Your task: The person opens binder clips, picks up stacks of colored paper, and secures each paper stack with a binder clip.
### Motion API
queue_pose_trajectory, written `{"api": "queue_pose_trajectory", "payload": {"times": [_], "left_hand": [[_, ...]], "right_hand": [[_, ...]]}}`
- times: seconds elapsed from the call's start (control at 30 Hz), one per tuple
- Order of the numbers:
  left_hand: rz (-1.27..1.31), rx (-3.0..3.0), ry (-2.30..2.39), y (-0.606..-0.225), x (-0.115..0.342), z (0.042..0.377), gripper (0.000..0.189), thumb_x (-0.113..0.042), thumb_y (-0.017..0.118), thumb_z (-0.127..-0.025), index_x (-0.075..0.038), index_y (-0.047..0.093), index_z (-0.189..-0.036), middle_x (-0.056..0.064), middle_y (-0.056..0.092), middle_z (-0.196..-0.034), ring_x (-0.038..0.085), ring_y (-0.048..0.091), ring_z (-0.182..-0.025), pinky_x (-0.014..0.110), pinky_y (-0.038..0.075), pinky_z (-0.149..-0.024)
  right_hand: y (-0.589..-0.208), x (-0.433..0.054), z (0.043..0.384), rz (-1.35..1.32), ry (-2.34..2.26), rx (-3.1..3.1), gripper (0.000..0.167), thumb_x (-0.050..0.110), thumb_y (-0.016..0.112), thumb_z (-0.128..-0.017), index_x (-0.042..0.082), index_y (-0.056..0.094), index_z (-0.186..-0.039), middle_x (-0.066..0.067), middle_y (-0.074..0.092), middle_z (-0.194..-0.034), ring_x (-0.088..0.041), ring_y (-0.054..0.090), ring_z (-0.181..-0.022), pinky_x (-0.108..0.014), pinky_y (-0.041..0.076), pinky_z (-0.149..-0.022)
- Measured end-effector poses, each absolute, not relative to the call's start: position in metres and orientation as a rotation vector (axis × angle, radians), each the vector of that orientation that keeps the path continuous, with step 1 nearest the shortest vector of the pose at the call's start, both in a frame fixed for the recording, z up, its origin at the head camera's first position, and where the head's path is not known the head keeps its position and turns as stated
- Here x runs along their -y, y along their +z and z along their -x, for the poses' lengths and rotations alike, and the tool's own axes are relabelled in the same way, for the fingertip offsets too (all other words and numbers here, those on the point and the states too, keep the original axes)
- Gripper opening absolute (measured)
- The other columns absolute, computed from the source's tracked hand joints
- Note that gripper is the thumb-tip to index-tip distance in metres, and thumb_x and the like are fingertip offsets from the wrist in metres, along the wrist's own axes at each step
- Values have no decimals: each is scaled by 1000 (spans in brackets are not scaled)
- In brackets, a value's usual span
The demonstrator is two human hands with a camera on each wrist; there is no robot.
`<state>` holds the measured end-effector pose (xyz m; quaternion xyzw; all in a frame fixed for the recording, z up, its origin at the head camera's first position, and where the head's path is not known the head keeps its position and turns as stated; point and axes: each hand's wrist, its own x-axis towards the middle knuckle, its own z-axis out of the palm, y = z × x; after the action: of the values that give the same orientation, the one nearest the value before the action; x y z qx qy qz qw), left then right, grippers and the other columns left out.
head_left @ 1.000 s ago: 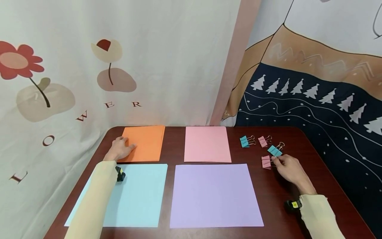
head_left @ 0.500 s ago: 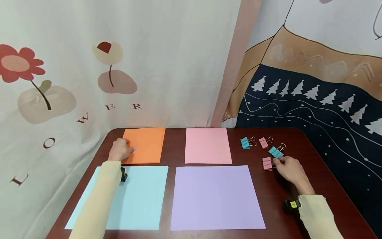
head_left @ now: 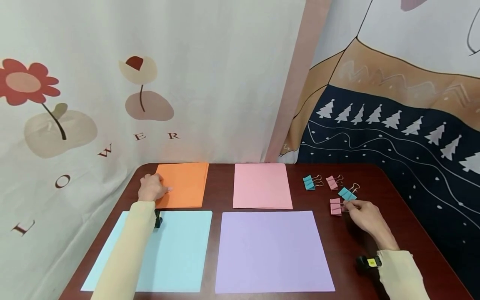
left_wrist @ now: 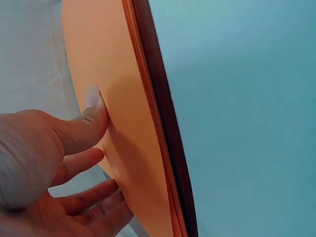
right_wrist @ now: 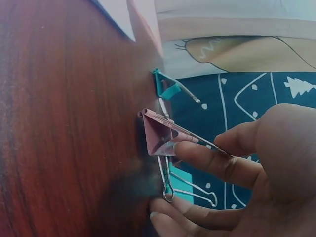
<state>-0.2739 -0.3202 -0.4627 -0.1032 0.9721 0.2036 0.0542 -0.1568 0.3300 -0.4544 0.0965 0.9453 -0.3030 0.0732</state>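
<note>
My left hand point(head_left: 151, 188) is at the left edge of a stack of orange paper point(head_left: 184, 183). In the left wrist view the thumb point(left_wrist: 94, 116) lies on top of the sheets and the other fingers meet them at the edge, gripping the stack. On the right side of the table, my right hand point(head_left: 369, 216) pinches a wire handle of a pink binder clip point(right_wrist: 157, 133) between thumb and index finger. Close beyond it lie a teal binder clip point(head_left: 346, 193), another pink clip point(head_left: 331, 183) and a second teal clip point(head_left: 309, 183).
A pink paper stack point(head_left: 262, 186) lies beside the orange one. Nearer are a light blue sheet point(head_left: 180, 250) and a purple sheet point(head_left: 273, 252). Printed curtains point(head_left: 210, 83) hang behind the dark wooden table point(head_left: 345, 275).
My left hand has shifted slightly right, its fingers drawing closer around the orange paper's edge. The right hand stays at the pink clip. The head view has tilted up slightly.
</note>
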Motion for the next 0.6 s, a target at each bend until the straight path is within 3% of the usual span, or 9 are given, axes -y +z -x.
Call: {"api": "queue_pose_trajectory", "payload": {"times": [0.2, 0.3, 0.4, 0.6], "left_hand": [[451, -3000, 643, -463, 319, 273, 73, -31, 83, -86, 17, 50, -129, 43, 40, -128, 53, 37, -113, 62, 48, -86], [531, -2990, 620, -462, 319, 272, 80, -36, 85, -84, 20, 47, -127, 44, 43, -122, 53, 41, -107, 62, 48, -86], [596, -2963, 578, -461, 319, 273, 86, -41, 86, -82, 20, 46, -127, 42, 48, -114, 51, 45, -99, 60, 49, -84], [673, -2896, 582, -459, 321, 275, 81, -46, 85, -81, 18, 53, -120, 34, 51, -104, 45, 47, -92, 55, 46, -78]], "right_hand": [[-452, -331, 154, -293, -1067, -2800, 60, 41, 35, -110, -6, 56, -139, -32, 64, -129, -28, 70, -97, -44, 60, -84], [-453, -332, 154, -287, -1203, -2746, 57, 39, 36, -111, -7, 53, -141, -33, 62, -133, -21, 76, -92, -38, 61, -85], [-456, -331, 155, -299, -1382, -2648, 59, 39, 41, -110, -9, 43, -145, -35, 59, -136, -17, 78, -91, -31, 61, -86], [-458, -332, 160, -362, -1583, -2462, 77, 36, 55, -106, -17, 24, -153, -34, 59, -136, -16, 76, -101, -27, 58, -89]]}}
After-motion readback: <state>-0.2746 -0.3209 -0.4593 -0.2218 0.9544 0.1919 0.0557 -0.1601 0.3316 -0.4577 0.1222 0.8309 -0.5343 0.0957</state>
